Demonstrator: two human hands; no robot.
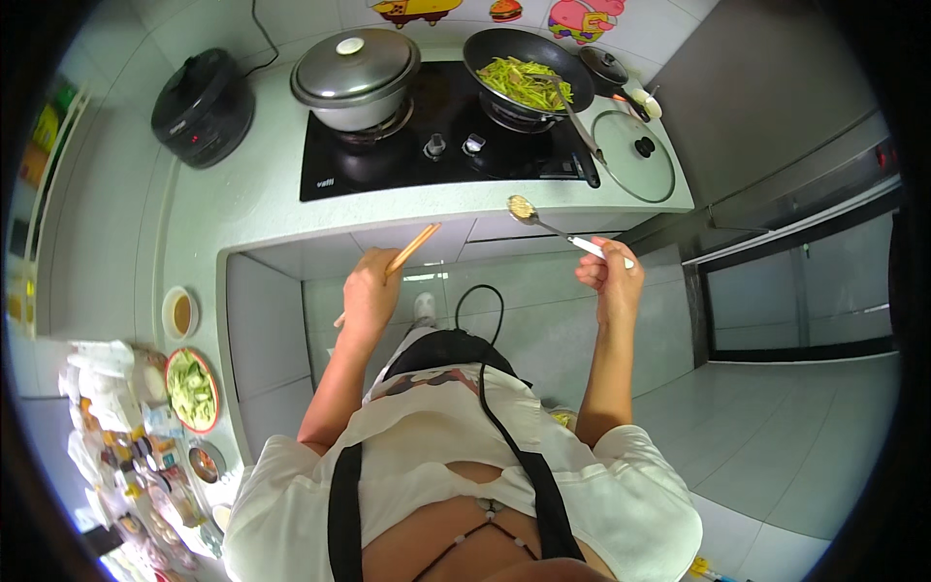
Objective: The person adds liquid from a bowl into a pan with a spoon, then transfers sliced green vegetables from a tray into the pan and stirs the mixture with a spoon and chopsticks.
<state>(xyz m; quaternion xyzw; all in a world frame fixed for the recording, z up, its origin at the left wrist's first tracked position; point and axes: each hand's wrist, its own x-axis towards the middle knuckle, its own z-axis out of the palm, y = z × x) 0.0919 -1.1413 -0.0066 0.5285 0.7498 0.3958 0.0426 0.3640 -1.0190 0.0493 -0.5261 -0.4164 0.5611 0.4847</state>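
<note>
My left hand point(369, 291) is closed around a pair of wooden chopsticks point(415, 246), their ends pointing up and to the right. In my right hand point(615, 276) is a spoon point(588, 246) with a white handle, held level in front of the counter edge. A small heap of pale, grainy stuff point(522, 208) lies in its bowl. Beyond the spoon, a black wok point(472, 47) on the right burner holds green, strip-cut food point(522, 83). A metal spatula point(579, 126) rests in the wok, its handle leaning out toward me.
A lidded pot point(357, 114) stands on the left burner of the black cooktop point(359, 175). A glass lid point(632, 177) lies at the right, near a small black pan point(603, 66). On the left are a rice cooker point(202, 109), a bowl of brown liquid point(181, 313) and a plate of sliced greens point(192, 390).
</note>
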